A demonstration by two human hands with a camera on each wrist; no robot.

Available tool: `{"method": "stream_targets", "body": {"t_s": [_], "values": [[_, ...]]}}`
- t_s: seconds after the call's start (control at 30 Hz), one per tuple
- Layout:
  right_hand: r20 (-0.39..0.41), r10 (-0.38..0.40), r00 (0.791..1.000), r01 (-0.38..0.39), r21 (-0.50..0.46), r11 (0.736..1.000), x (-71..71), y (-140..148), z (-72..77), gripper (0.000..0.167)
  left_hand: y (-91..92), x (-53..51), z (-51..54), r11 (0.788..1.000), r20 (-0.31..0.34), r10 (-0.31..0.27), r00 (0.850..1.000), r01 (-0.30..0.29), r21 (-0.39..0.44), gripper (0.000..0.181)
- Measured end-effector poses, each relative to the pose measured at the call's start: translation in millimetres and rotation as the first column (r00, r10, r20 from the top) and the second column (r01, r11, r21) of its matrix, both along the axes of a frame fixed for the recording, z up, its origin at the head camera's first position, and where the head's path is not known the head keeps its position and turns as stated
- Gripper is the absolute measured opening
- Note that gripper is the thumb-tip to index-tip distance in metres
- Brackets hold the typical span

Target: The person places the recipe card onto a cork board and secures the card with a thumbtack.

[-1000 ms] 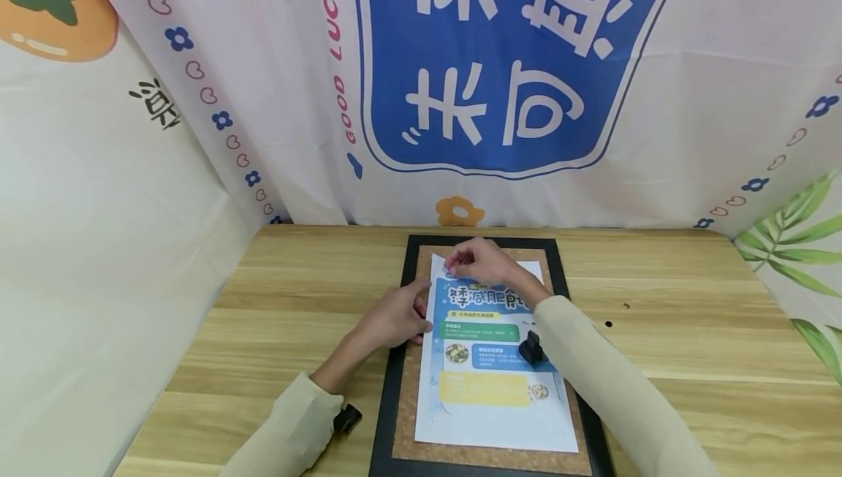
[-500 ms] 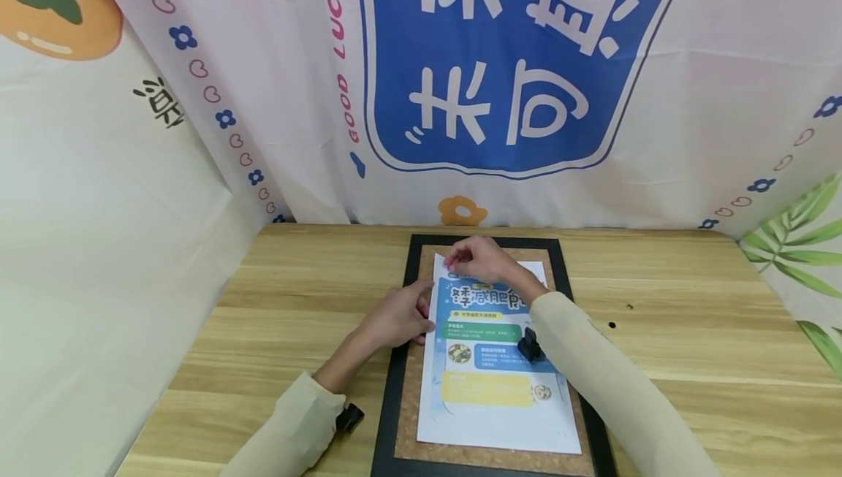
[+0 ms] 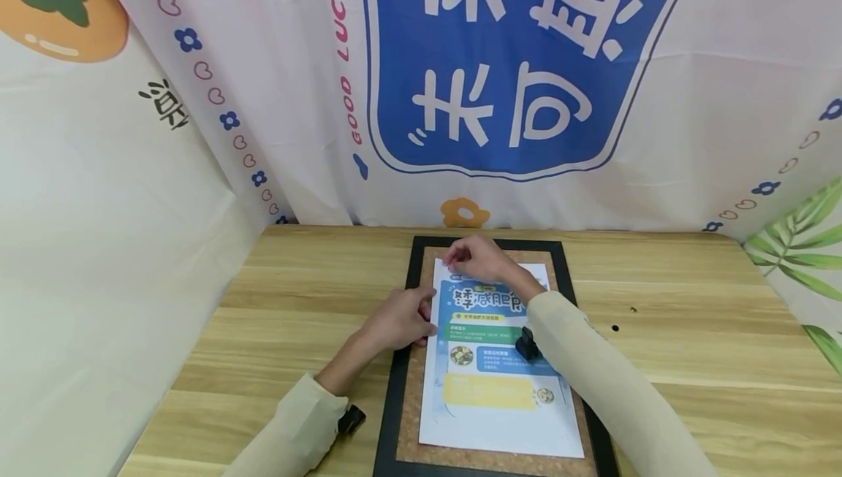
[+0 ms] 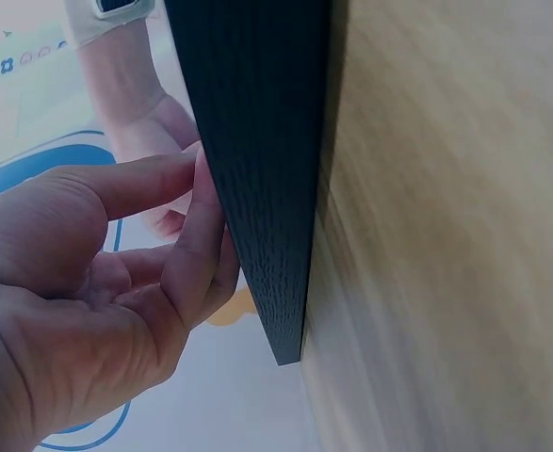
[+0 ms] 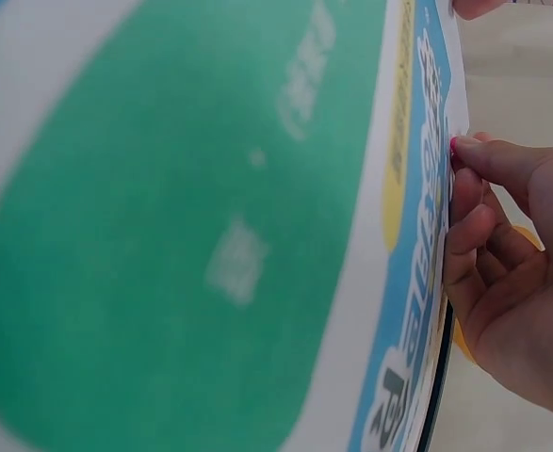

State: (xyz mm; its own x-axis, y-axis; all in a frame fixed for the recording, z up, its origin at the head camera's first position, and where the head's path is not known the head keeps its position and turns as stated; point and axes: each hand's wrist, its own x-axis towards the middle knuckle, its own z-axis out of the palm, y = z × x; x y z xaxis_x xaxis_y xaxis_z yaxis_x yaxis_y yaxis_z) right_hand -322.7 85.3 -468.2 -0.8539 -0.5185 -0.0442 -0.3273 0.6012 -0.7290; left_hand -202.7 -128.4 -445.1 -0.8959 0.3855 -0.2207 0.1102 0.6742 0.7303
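A printed poster [image 3: 500, 426] lies on a cork board [image 3: 409, 418] with a black frame [image 3: 392, 397]. At the poster's top left corner my right hand [image 3: 479, 258] pinches a small pink pin [image 5: 454, 145] between thumb and finger, against the paper. My left hand [image 3: 400, 320] rests at the poster's left edge, thumb and fingers relaxed and touching the paper's side. In the left wrist view the left hand [image 4: 97, 292] is beside the black frame [image 4: 257, 169], its fingertips partly hidden behind the frame.
The board lies on a wooden table [image 3: 316, 265]. A small dark round thing [image 3: 615, 328] and a tiny dark bit [image 3: 634, 309] lie right of the frame. A printed cloth [image 3: 316, 134] hangs behind the table's back edge. Each sleeve has a black device near the wrist.
The head view has shifted slightly. Both hands keep about the same places on the poster, the right still pinching at the top left corner.
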Motion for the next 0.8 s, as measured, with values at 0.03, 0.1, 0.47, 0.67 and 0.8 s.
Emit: {"method": "stream_targets", "body": {"t_s": [0.03,0.1,0.47,0.67,0.8], "values": [[0.001,-0.002,1.000,0.002,0.001,1.000,0.1,-0.5,0.1,0.011,0.0,0.4,-0.3,1.000,-0.001,-0.002,1.000,0.002,-0.002,0.068],[-0.003,0.000,1.000,0.000,0.004,1.000,0.1,-1.2,-0.1,0.012,-0.1,0.8,-0.9,1.000,-0.008,-0.007,1.000,0.007,-0.004,0.067],[0.010,-0.014,1.000,0.014,0.022,1.000,-0.9,-4.7,3.6,0.012,-1.3,0.7,-1.0,1.000,-0.013,-0.013,1.000,0.012,-0.006,0.066],[0.039,-0.041,0.998,0.040,0.022,0.999,-4.4,-4.1,5.3,0.011,-0.7,-0.3,-1.1,1.000,-0.022,-0.018,1.000,0.018,-0.010,0.065],[0.054,-0.064,0.997,0.062,0.024,0.998,-7.0,-5.4,5.3,0.010,-0.5,-0.7,-1.6,1.000,-0.025,-0.020,0.999,0.020,-0.012,0.065]]}}
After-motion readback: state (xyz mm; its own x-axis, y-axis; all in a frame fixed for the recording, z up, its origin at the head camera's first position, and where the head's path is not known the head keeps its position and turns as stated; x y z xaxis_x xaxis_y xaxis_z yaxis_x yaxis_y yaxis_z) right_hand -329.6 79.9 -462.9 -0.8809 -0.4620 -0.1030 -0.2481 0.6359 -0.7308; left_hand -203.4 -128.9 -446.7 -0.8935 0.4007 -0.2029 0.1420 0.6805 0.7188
